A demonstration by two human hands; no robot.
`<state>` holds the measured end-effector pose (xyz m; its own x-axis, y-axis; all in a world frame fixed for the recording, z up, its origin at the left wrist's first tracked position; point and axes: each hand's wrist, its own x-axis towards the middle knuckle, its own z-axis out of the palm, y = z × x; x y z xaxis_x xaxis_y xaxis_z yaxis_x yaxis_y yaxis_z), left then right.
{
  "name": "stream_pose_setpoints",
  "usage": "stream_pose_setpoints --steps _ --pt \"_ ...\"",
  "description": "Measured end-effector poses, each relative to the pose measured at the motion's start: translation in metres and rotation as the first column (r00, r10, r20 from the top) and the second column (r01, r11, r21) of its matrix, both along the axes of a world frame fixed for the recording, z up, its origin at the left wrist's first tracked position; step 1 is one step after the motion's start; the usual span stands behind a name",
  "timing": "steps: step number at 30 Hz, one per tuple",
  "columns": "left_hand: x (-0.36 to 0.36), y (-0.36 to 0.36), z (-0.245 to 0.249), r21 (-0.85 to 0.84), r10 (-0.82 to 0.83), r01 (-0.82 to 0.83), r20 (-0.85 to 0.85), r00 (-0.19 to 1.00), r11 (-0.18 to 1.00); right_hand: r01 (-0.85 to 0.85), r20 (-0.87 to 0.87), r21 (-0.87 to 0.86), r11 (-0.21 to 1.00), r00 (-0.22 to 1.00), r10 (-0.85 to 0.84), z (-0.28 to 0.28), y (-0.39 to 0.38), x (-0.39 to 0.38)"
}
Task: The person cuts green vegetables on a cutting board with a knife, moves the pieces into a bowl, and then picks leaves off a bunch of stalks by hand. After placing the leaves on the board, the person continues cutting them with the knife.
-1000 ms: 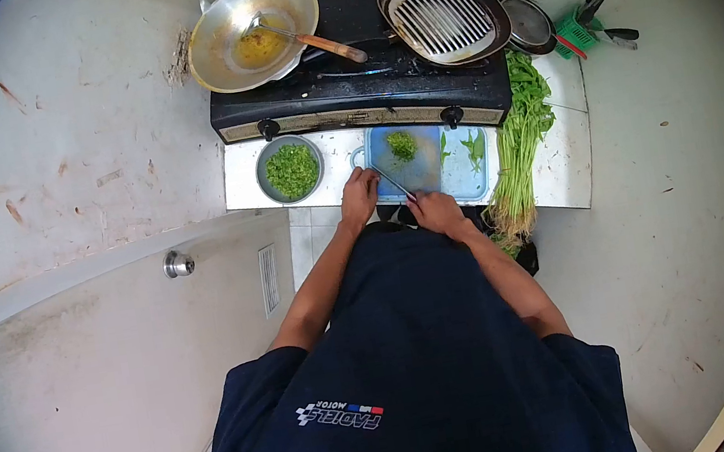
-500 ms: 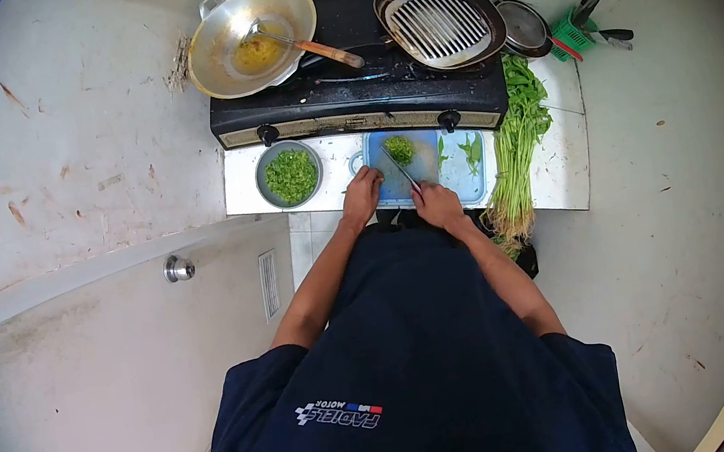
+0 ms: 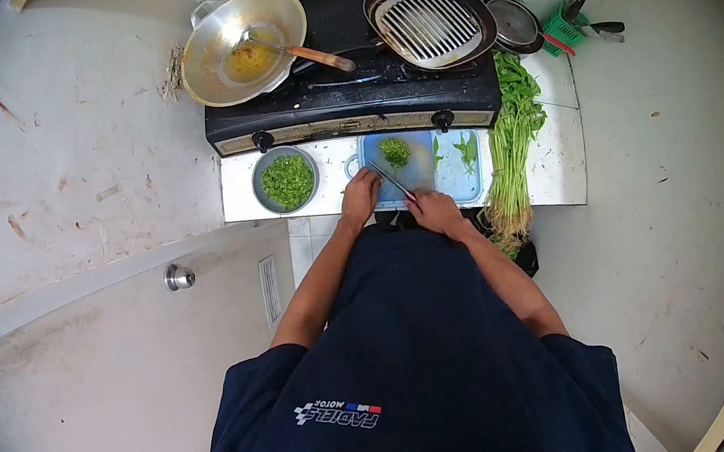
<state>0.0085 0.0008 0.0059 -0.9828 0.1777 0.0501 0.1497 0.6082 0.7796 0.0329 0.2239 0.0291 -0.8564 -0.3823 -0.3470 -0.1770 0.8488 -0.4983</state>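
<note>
My right hand (image 3: pixel 437 213) is closed around the handle of a knife (image 3: pixel 392 181), its blade angled up and left across a blue cutting board (image 3: pixel 424 181). At the board's left edge, my left hand (image 3: pixel 361 195) has its fingers bunched together beside the knife's tip; whatever they hold is too small to see. A small heap of chopped greens (image 3: pixel 395 152) lies on the board above the blade. Loose green leaves (image 3: pixel 467 152) rest on its right part. Left of the board stands a grey bowl (image 3: pixel 262 199) holding more chopped greens (image 3: pixel 287 182).
A black stove (image 3: pixel 335 110) stands behind the board, bearing a wok (image 3: pixel 201 58) with a wooden-handled ladle (image 3: pixel 318 57) and a grill pan (image 3: pixel 481 2). To the right lie long leafy greens with roots (image 3: pixel 511 157), a small pan (image 3: pixel 515 22) and a green basket (image 3: pixel 559 30) of utensils.
The knife's tip has swung left and toward me, away from the chopped heap and up to my left fingers. The whole view has shifted slightly.
</note>
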Motion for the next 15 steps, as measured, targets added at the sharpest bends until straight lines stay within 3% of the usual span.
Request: stream_pose_setpoints --steps 6,15 --pt "0.002 0.001 0.007 -0.016 -0.009 0.008 -0.02 1.0 1.0 -0.031 0.065 0.05 0.998 0.998 0.027 0.0 -0.006 -0.003" --pt "0.01 -0.005 0.002 -0.118 -0.049 0.039 -0.086 0.995 0.992 -0.042 0.01 0.072 0.997 0.999 0.041 0.001 -0.009 -0.004"
